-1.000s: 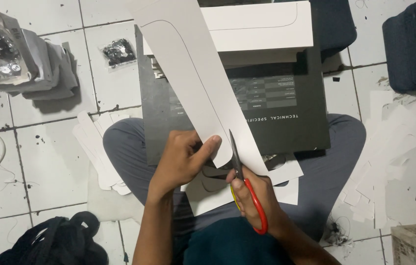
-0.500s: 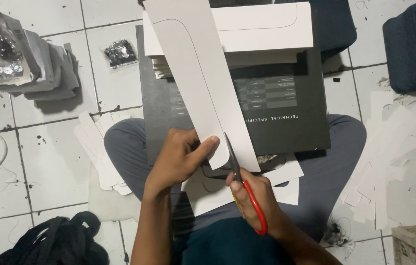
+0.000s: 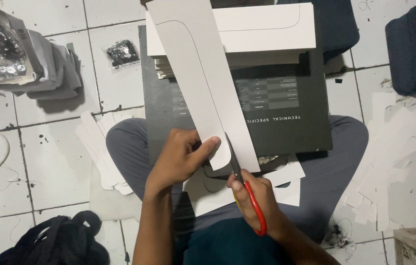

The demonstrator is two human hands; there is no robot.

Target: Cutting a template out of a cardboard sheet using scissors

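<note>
L hand (image 3: 181, 159) pinches the white card strip (image 3: 200, 78) near its rounded lower end, thumb on top, strip slanting up over the black box (image 3: 286, 118) on the lap. R hand (image 3: 254, 201) is clamped on the red-handled scissors (image 3: 244, 184), blades partly closed at the strip's edge on the drawn line. Best w/ short snips, feeding card w/ L hand, thumb kept clear of blades.

Even bright light, soft shadows, seemingly sharp

Left hand (image 3: 181, 159) pinching, thumb extended on top, right hand (image 3: 254, 196) closed, fingers apparently curled through handles
</note>
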